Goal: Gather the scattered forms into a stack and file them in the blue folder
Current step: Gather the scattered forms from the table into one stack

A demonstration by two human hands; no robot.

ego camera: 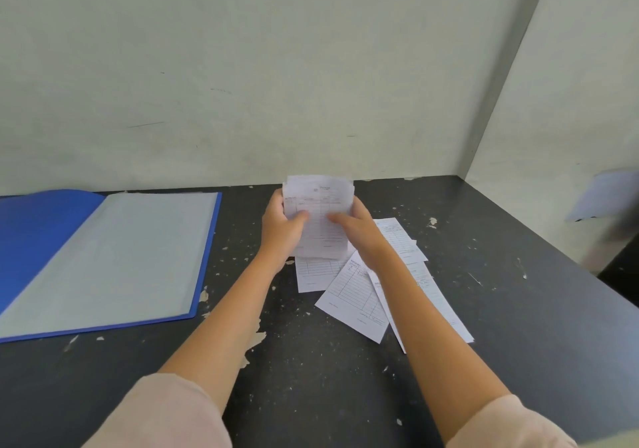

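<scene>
My left hand point(280, 228) and right hand point(359, 229) clasp the stack point(320, 219) upright between them; perhaps 4 loose forms point(352, 295) lie just beneath, folder point(103, 257) open leftward.

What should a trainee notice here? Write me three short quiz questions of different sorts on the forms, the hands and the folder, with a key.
1. True or false: the blue folder lies closed on the table.
2. Which hands grip the held stack of forms? A) left hand only B) right hand only C) both
3. Fill in: the loose forms not yet gathered lie on the table, on the ____ side of the folder.

Key: 1. False; it lies open, showing a clear sleeve page. 2. C. 3. Right.
</scene>
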